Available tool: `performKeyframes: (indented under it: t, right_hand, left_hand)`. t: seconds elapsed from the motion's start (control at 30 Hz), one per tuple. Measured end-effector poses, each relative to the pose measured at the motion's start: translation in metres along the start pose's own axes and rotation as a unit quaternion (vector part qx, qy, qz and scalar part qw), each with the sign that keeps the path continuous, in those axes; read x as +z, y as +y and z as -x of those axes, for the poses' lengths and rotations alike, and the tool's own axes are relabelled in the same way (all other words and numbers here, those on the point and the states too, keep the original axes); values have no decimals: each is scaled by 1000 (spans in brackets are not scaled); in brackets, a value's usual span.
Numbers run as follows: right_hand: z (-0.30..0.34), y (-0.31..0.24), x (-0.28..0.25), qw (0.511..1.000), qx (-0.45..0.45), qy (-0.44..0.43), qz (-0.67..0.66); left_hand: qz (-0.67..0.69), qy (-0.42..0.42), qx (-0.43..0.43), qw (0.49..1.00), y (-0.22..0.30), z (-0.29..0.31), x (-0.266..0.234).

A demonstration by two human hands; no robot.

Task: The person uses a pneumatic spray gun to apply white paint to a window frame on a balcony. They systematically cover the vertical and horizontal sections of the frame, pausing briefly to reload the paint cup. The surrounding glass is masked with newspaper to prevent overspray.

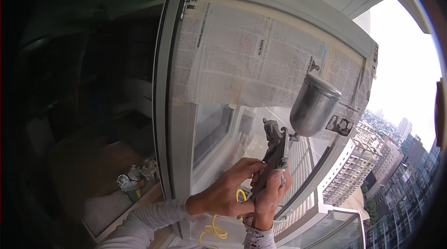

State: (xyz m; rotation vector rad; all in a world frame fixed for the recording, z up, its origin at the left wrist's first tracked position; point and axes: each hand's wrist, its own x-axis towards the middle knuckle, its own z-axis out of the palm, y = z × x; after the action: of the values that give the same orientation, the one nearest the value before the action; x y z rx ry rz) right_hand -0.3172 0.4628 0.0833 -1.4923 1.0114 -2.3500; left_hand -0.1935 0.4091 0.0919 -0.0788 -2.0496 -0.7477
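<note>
A spray gun (pixel 275 153) with a silver metal cup (pixel 314 104) on its side is raised in front of me, its head tilted up. Wrapped round its grip is my right hand (pixel 271 195), with the thumb lying along the near side. From the left, my left hand (pixel 227 187) closes on the same gun, its fingertips against the body and lower grip. Some of those fingertips are hidden behind the gun. A coiled yellow air hose (pixel 215 231) hangs below my hands.
Taped newspaper (pixel 242 53) covers the upper part of the window frame (pixel 186 142). On the left is a dark glass pane (pixel 93 86), with a can (pixel 130 188) visible near its lower edge. White louvres (pixel 302 156) stand behind the gun. High-rise buildings (pixel 354 170) lie far below at right.
</note>
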Motion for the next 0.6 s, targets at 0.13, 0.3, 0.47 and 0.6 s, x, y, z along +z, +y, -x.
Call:
performKeyframes:
  t: [0.13,0.3,0.47,0.6]
  right_hand:
    - [9,4,14,997,7,-16,-76]
    - [-2,-23,36,989,-82,-123,-9]
    - [-47,-36,69,948,-214,-219,81]
    - [-43,-22,51,975,-158,-152,29]
  left_hand:
    - [-121,86,31,988,2,5,-4]
    - [-56,123,-84,987,34,-3,-12]
    - [-117,238,-35,964,50,-53,-53]
    - [-11,212,-63,975,90,-123,-114]
